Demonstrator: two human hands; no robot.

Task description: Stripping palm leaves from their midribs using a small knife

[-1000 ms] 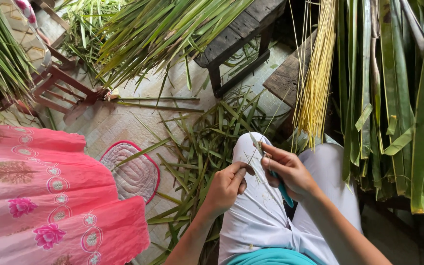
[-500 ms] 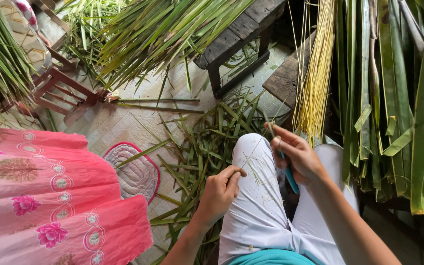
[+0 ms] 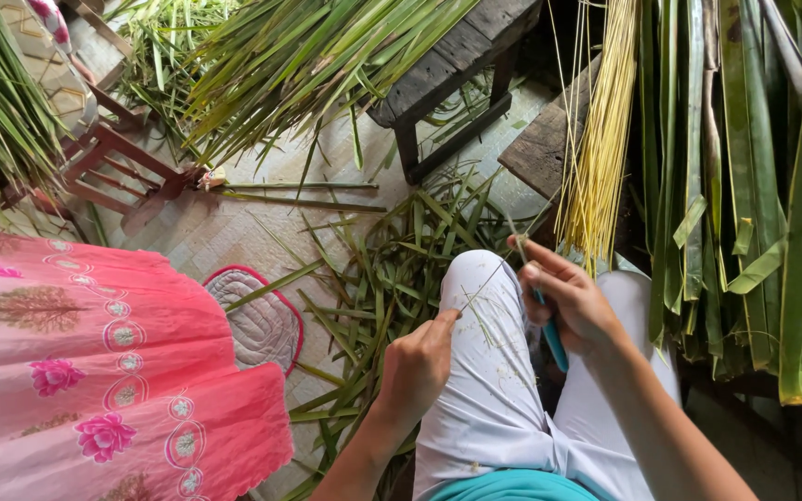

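My left hand (image 3: pixel 417 364) rests over my white-trousered knee (image 3: pixel 485 371) and pinches the near end of a thin pale leaf rib (image 3: pixel 483 283). The rib runs up and right toward my right hand (image 3: pixel 568 301). That hand is closed on a small knife with a teal handle (image 3: pixel 553 346), and its blade (image 3: pixel 519 243) pokes up past the fingers against the rib. Thin green shavings lie scattered on my trouser leg.
Green leaf strips (image 3: pixel 387 278) litter the tiled floor beyond my knee. A yellow bundle of stripped ribs (image 3: pixel 601 139) and long green fronds (image 3: pixel 754 186) hang at right. A dark wooden bench (image 3: pixel 457 56) carries more fronds. A person's pink dress (image 3: pixel 95 371) fills the lower left, beside a quilted mat (image 3: pixel 257 320).
My right hand has drawn the knife up and to the right, away from my left hand, so the rib now stretches between them. My left hand stayed at the knee.
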